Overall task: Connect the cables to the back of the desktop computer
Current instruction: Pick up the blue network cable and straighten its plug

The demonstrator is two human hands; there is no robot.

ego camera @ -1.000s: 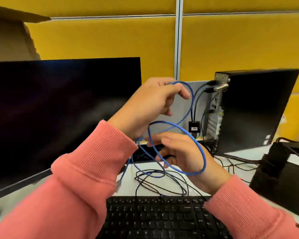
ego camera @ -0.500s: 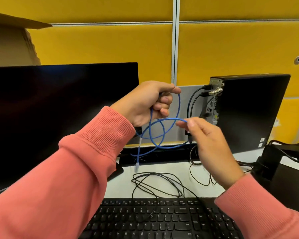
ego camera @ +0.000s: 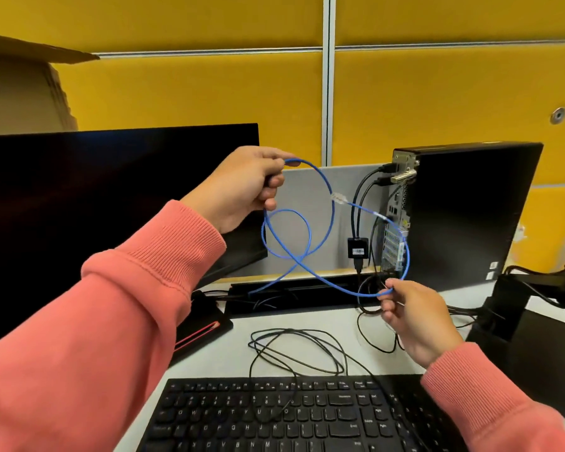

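A thin blue network cable (ego camera: 308,237) hangs in loops in front of me. My left hand (ego camera: 242,187) grips it high up, near the monitor's top right corner. My right hand (ego camera: 411,316) pinches a lower stretch of it, just below the rear panel of the black desktop computer (ego camera: 470,210). The cable's clear plug (ego camera: 339,199) hangs free in the air between my hands, left of the rear panel (ego camera: 395,220). Two black cables (ego camera: 364,197) are plugged into the top of that panel and run down to a small black adapter box (ego camera: 358,247).
A dark monitor (ego camera: 111,197) stands at the left. A black keyboard (ego camera: 274,415) lies at the near edge, with a thin black cable (ego camera: 294,350) coiled on the white desk behind it. A black stand (ego camera: 506,308) sits at the right. Yellow partition panels (ego camera: 437,99) close the back.
My hands have drawn apart: the left stays high, the right has dropped and moved right along the cable. The loops have opened out and the clear plug has swung up between my hands.
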